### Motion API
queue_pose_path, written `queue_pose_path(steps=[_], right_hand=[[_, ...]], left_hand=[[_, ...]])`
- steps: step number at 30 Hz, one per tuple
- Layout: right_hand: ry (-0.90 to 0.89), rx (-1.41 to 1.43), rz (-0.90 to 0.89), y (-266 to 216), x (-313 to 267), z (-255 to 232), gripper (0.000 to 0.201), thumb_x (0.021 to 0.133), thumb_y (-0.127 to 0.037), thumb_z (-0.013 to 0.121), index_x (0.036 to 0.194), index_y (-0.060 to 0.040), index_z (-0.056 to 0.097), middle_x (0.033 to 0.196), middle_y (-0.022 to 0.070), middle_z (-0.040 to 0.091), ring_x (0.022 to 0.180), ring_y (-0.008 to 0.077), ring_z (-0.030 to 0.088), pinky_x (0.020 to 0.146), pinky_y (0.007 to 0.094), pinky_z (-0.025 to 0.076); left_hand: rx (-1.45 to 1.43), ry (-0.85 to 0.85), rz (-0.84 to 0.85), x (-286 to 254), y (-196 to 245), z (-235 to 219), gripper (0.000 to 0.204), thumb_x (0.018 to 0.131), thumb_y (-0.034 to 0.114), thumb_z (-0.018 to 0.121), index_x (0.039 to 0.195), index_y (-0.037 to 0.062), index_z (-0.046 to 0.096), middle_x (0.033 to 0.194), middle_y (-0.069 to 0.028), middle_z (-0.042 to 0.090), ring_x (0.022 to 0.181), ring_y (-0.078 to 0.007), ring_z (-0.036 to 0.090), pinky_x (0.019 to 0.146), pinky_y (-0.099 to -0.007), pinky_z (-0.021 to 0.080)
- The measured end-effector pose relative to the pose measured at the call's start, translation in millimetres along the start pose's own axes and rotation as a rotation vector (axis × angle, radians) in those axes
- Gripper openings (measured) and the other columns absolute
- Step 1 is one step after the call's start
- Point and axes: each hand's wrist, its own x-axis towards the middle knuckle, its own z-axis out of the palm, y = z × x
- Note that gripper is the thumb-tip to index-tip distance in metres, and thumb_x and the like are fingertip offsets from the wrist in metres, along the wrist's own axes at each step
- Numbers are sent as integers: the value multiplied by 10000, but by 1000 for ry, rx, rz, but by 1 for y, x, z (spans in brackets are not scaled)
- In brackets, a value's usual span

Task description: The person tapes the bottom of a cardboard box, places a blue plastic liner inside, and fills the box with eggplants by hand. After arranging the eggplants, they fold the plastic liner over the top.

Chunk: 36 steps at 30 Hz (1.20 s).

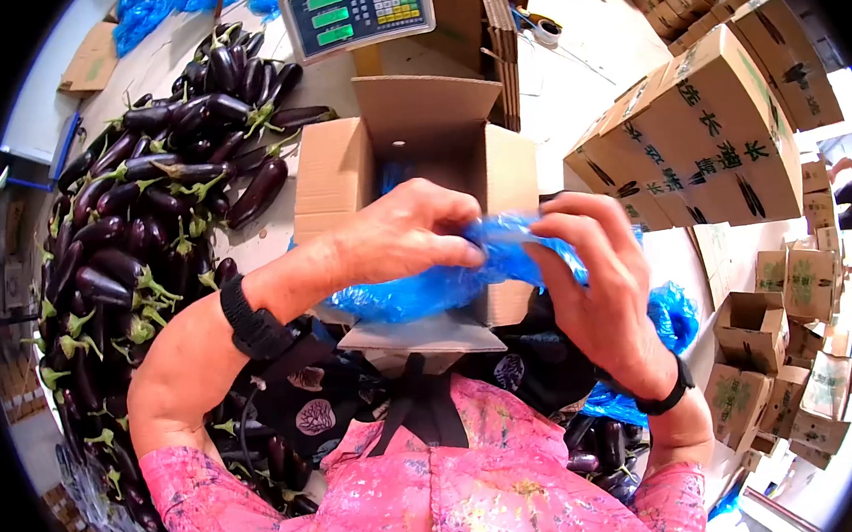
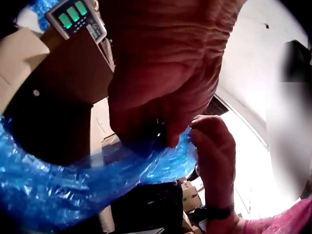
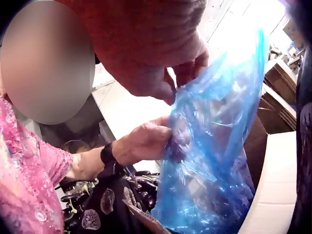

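A crumpled blue plastic bag (image 1: pixel 389 300) is stretched between both hands above an open cardboard box (image 1: pixel 332 164). The left hand (image 1: pixel 400 233) pinches the bag's edge between thumb and curled fingers. On the other side, the right hand (image 1: pixel 597 275) pinches the same edge with thumb and fingertips. In the left wrist view the blue bag (image 2: pixel 63 190) hangs below the left hand (image 2: pixel 161 83). The right wrist view shows the bag (image 3: pixel 209 161) hanging from the right hand (image 3: pixel 151 53), with the left hand (image 3: pixel 146 141) holding it lower down. The bag partly hides the box's inside.
Eggplants (image 1: pixel 140 215) lie in a large heap at the left. A scale display (image 1: pixel 357 15) stands behind the box. Printed cartons (image 1: pixel 701 142) stand at the right, with smaller boxes (image 1: pixel 752 329) beyond. More blue plastic (image 1: pixel 671 317) lies beside the right forearm.
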Motion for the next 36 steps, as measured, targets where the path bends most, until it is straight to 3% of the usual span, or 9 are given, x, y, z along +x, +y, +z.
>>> queue_pose_path(steps=[2, 6, 8, 10, 13, 18, 26, 32, 36], right_hand=[[191, -174, -71, -13, -17, -12, 264, 773, 24, 772, 999, -44, 652, 919, 137, 633, 788, 280, 639, 674, 395, 509], [-247, 394, 428, -24, -40, -6, 223, 843, -107, 766, 1010, -13, 653, 783, 118, 641, 667, 228, 650, 615, 331, 514], [-448, 698, 857, -8, -38, 9, 366, 963, -333, 638, 1079, 13, 663, 878, 107, 681, 751, 137, 636, 689, 312, 516], [-331, 934, 950, 5, -32, 24, 417, 992, -408, 577, 1074, -14, 687, 909, 63, 683, 806, 121, 621, 717, 300, 507], [-123, 1137, 942, 23, -22, 51, 340, 982, -310, 622, 1191, -44, 598, 1001, 48, 654, 858, 141, 631, 748, 310, 531], [25, 1477, 969, 30, -3, 67, 336, 914, -48, 689, 1224, -45, 561, 1094, 70, 653, 942, 175, 671, 766, 315, 589], [-197, 1400, 800, 40, 7, 64, 277, 960, -16, 565, 1234, -13, 609, 1167, 72, 663, 1050, 188, 655, 959, 340, 533], [-257, 988, 720, 39, 0, 92, 241, 973, -44, 559, 1199, -27, 640, 1111, 30, 675, 1009, 136, 638, 927, 309, 520], [-101, 1105, 860, 43, 4, 90, 219, 932, -42, 575, 1125, 9, 664, 1023, 67, 695, 932, 151, 654, 814, 303, 536]], left_hand=[[-66, 106, 4, 0, -4, -1, 235, 803, 178, 755, 836, -13, 622, 744, -31, 584, 715, -90, 519, 639, -292, 451], [-141, 204, -40, -3, -1, -1, 269, 791, 140, 787, 756, 29, 544, 718, 27, 515, 703, -49, 480, 614, -252, 428], [-162, 189, -30, -2, 0, 6, 255, 792, 130, 787, 767, 34, 553, 724, 38, 520, 703, -45, 480, 612, -245, 426], [-124, 136, -26, -5, 3, 17, 254, 817, 28, 781, 812, 82, 533, 763, 81, 487, 721, -22, 472, 615, -221, 407], [70, 145, 6, -14, 16, 27, 248, 809, 70, 803, 802, 74, 555, 768, 78, 506, 724, -25, 485, 634, -227, 430], [-190, 252, -137, -26, 11, 15, 175, 855, 114, 763, 890, 61, 599, 833, 46, 581, 780, -35, 534, 702, -225, 466], [-338, 450, -47, -23, 1, 8, 261, 893, 205, 729, 1025, 18, 604, 907, -22, 638, 837, -76, 589, 754, -256, 495], [-91, 530, 2, -6, -3, 3, 178, 922, 134, 692, 1043, 33, 608, 920, 7, 634, 872, -65, 577, 779, -235, 473], [-146, 637, 17, 0, -20, -12, 73, 953, 107, 634, 997, 53, 613, 903, 15, 615, 817, -70, 567, 772, -232, 480]])
